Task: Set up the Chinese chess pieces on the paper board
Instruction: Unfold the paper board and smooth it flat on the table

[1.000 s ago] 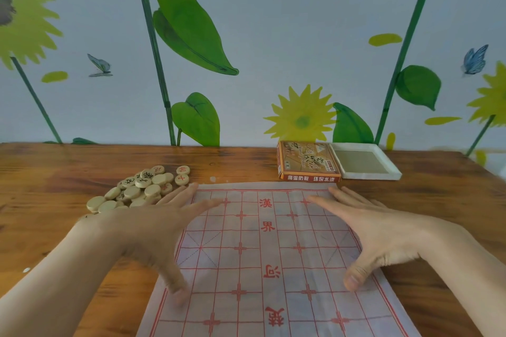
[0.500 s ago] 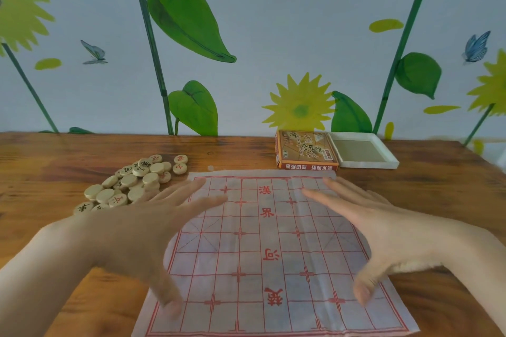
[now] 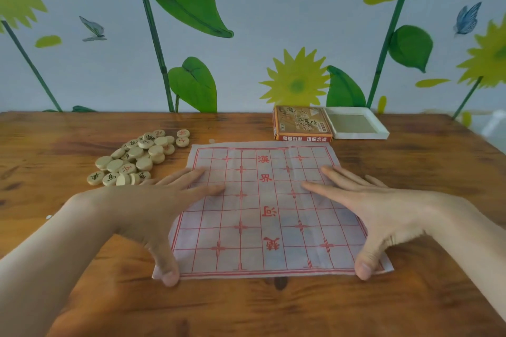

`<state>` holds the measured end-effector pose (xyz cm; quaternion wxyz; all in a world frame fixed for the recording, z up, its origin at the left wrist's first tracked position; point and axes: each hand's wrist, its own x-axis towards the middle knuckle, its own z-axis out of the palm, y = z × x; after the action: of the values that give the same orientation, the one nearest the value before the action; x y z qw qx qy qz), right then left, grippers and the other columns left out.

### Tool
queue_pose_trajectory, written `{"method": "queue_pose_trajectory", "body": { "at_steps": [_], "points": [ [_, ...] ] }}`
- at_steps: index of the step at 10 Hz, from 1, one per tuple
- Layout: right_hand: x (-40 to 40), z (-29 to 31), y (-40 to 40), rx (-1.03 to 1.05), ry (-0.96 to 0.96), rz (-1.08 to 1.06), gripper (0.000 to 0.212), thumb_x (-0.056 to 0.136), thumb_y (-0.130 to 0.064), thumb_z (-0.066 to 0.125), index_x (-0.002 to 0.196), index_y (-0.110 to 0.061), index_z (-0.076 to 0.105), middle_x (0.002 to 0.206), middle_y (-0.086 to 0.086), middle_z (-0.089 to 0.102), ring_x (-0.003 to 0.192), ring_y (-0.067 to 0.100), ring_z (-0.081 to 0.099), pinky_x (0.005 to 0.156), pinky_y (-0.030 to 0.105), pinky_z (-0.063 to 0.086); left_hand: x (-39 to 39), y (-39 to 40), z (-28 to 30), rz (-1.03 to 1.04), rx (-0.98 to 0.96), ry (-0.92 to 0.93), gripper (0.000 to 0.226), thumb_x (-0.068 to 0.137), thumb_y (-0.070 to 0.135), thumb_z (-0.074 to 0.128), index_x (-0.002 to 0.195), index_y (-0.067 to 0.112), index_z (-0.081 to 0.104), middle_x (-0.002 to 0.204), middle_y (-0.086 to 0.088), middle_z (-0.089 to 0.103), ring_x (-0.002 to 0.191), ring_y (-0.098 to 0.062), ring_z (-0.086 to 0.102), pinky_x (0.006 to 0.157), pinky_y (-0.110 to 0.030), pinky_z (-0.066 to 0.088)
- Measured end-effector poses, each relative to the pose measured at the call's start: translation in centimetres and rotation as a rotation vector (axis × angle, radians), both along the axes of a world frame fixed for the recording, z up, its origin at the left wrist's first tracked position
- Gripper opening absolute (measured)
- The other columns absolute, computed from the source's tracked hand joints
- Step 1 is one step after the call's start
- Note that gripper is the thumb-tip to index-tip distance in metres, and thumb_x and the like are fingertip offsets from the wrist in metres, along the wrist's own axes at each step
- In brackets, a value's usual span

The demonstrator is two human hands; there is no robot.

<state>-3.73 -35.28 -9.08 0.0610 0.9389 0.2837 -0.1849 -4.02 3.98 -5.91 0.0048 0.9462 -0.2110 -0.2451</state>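
Two flat hands (image 3: 153, 208) (image 3: 375, 210) on board (image 3: 262, 227) edges

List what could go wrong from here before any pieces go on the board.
1. The paper board looks thin and creased; once the left hand and right hand lift, it may curl or slide.
2. The heaped pieces beside the left hand could probably scatter if it brushes them.

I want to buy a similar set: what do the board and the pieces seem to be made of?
The board looks like thin, translucent paper printed in red; fold creases show and the wood shades through. The pieces look like pale, smooth wood, though plastic can't be ruled out.
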Motion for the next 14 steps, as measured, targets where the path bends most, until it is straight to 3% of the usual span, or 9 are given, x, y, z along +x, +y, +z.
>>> {"method": "queue_pose_trajectory", "body": {
  "at_steps": [2, 3, 4, 6, 7, 8, 9, 10, 14],
  "points": [
    [1.0, 0.9, 0.6, 0.115, 0.056, -0.037, 0.119, 0.075, -0.069, 0.074, 0.131, -0.073, -0.031, 0.161, -0.022, -0.027, 0.151, 0.016, -0.028, 0.121, 0.047, -0.01, -0.7, 0.1, -0.1, -0.013, 0.06, -0.081, 0.137, 0.064, 0.069, 0.085, 0.148, 0.061, -0.023, 0.162, 0.02, -0.034, 0.152, -0.004, -0.018, 0.117, -0.031, 0.002],
    [1.0, 2.2, 1.3, 0.282, 0.116, -0.122, 0.132, 0.044, -0.09, 0.069, 0.137, -0.073, -0.023, 0.159, -0.023, -0.032, 0.149, 0.012, -0.033, 0.121, 0.046, -0.013, -0.3, 0.1, 0.3, -0.022, -0.025, -0.018, 0.132, 0.061, 0.079, 0.078, 0.146, 0.065, -0.022, 0.16, 0.023, -0.035, 0.151, -0.003, -0.019, 0.123, -0.042, 0.001],
    [0.3, 2.4, 1.6, 0.283, 0.199, -0.197, 0.139, 0.042, -0.086, 0.077, 0.142, -0.07, -0.018, 0.159, -0.02, -0.036, 0.145, 0.008, -0.038, 0.123, 0.051, -0.016, 0.1, 0.3, 0.5, 0.033, 0.022, 0.033, 0.129, 0.054, 0.092, 0.069, 0.141, 0.07, -0.024, 0.16, 0.021, -0.038, 0.154, -0.014, -0.022, 0.126, -0.06, 0.001],
    [0.3, 1.3, 1.2, 0.282, 0.21, -0.196, 0.133, 0.041, -0.096, 0.065, 0.143, -0.071, -0.017, 0.159, -0.022, -0.035, 0.144, 0.003, -0.038, 0.123, 0.053, -0.017, 0.0, 0.1, 0.0, 0.041, 0.023, 0.043, 0.133, 0.054, 0.088, 0.073, 0.145, 0.066, -0.022, 0.161, 0.02, -0.037, 0.153, -0.014, -0.026, 0.125, -0.061, -0.002],
    [0.3, 0.6, 1.3, 0.469, 0.106, -0.207, 0.12, 0.043, -0.103, 0.05, 0.144, -0.072, -0.005, 0.164, -0.025, -0.021, 0.15, 0.0, -0.027, 0.125, 0.057, -0.006, 0.3, 0.4, -0.2, 0.048, -0.008, 0.041, 0.128, 0.058, 0.089, 0.069, 0.147, 0.065, -0.019, 0.162, 0.021, -0.034, 0.154, -0.013, -0.023, 0.125, -0.06, -0.001],
    [0.3, -1.1, 1.2, 0.772, -0.178, -0.265, 0.091, 0.062, -0.102, 0.037, 0.143, -0.064, 0.022, 0.161, -0.03, 0.015, 0.152, -0.003, 0.008, 0.125, 0.053, 0.02, 0.7, 0.7, -0.7, 0.092, -0.165, -0.156, 0.096, 0.075, 0.091, 0.046, 0.153, 0.059, -0.001, 0.17, 0.017, -0.01, 0.157, -0.014, -0.007, 0.125, -0.054, 0.006],
    [0.5, -1.8, 1.2, 0.795, -0.233, -0.286, 0.08, 0.072, -0.098, 0.031, 0.142, -0.059, 0.026, 0.155, -0.033, 0.022, 0.15, -0.005, 0.014, 0.124, 0.049, 0.023, 1.1, 0.6, -1.7, 0.123, -0.255, -0.402, 0.077, 0.087, 0.084, 0.026, 0.156, 0.05, 0.019, 0.167, 0.015, 0.018, 0.155, -0.012, 0.013, 0.123, -0.049, 0.017],
    [0.8, -2.1, 1.7, 0.616, -0.26, -0.278, 0.077, 0.077, -0.096, 0.024, 0.145, -0.058, 0.024, 0.16, -0.027, 0.019, 0.152, -0.003, 0.006, 0.125, 0.049, 0.019, 1.3, 0.6, -3.6, 0.118, -0.259, -0.497, 0.072, 0.091, 0.079, 0.017, 0.153, 0.045, 0.03, 0.161, 0.016, 0.029, 0.151, -0.009, 0.021, 0.121, -0.048, 0.02],
    [0.9, -1.7, 2.2, 0.43, -0.215, -0.286, 0.097, 0.067, -0.099, 0.007, 0.151, -0.055, 0.026, 0.163, -0.027, 0.011, 0.153, -0.003, 0.0, 0.126, 0.047, 0.004, 1.0, 1.2, -4.8, 0.175, -0.29, -0.534, 0.07, 0.084, 0.081, 0.027, 0.144, 0.048, 0.04, 0.15, 0.022, 0.034, 0.143, -0.005, 0.029, 0.115, -0.042, 0.027]
  ]
}}
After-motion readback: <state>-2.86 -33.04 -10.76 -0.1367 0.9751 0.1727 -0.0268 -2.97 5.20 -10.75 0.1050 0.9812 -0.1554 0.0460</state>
